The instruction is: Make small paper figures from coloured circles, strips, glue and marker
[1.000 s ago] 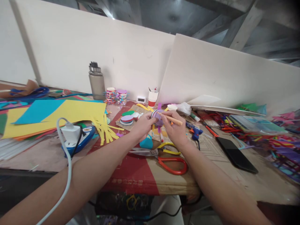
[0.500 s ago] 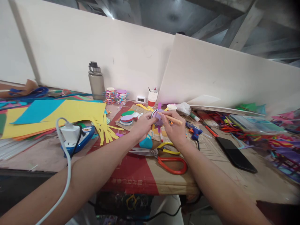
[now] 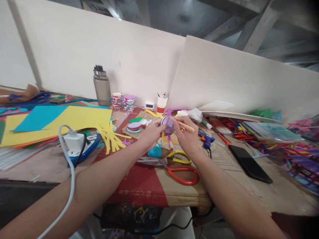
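My left hand [image 3: 152, 132] holds a small round paper piece with a purple face and white rim [image 3: 168, 124] above the middle of the table. My right hand [image 3: 185, 138] grips a tan wooden stick [image 3: 185, 126], its tip touching the purple face. Purple strips stick out above and below the piece. Under my hands lie red-handled scissors [image 3: 183, 175], yellow-handled scissors [image 3: 180, 157] and a blue lump [image 3: 155, 151].
Yellow and blue paper sheets [image 3: 57, 119] and a white plug on a blue power strip [image 3: 78, 145] lie at left. A grey bottle [image 3: 102, 86], stacked paper circles [image 3: 134, 126], a red-and-white cup [image 3: 161, 104], a blue glue gun [image 3: 206, 139] and a black phone [image 3: 250, 163] surround the hands.
Both hands stay on the purple piece and the stick; only the view shifts slightly.
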